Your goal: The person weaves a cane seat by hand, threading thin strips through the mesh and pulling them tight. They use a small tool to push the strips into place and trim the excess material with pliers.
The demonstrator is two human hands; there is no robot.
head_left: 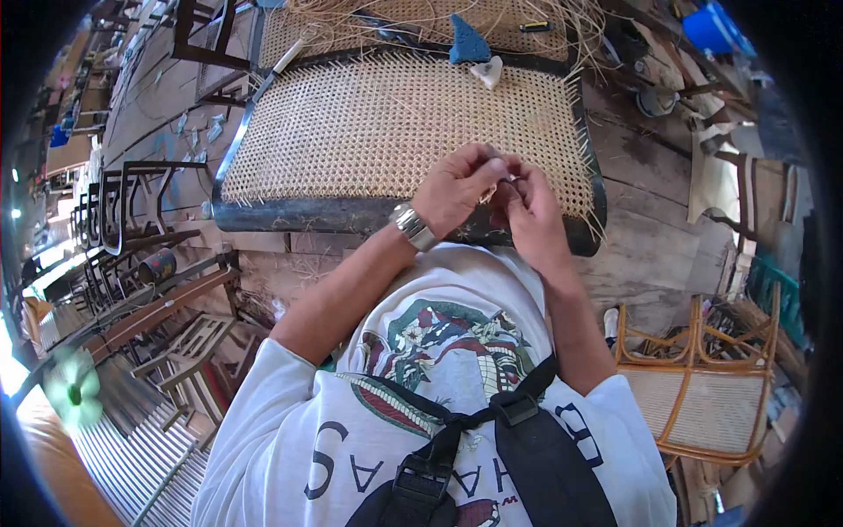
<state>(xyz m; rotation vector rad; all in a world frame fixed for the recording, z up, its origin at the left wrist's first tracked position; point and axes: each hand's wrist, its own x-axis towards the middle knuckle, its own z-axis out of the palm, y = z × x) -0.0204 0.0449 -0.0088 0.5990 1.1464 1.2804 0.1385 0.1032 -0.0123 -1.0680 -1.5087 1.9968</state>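
Note:
My left hand (pixel 450 191), with a metal band at the wrist, and my right hand (pixel 533 218) meet over the near edge of a woven cane panel (pixel 351 123) in a dark wooden frame (pixel 307 213). Fingers of both hands are pinched together; whatever lies between them is too small to make out. Loose cane ends stick up along the panel's far and right edges. On its far edge lie a blue, rough-looking wedge (pixel 468 40) and a white lump (pixel 488 72). A tool with a pale handle (pixel 288 56) rests at the far left corner.
Loose cane strands (pixel 575 22) lie across a second cane panel (pixel 338 25) beyond. A blue bucket (pixel 709 31) stands far right. A rattan seat (pixel 694 391) is at lower right. Wooden chair frames (pixel 189 356) crowd the left, above plank flooring (pixel 650 206).

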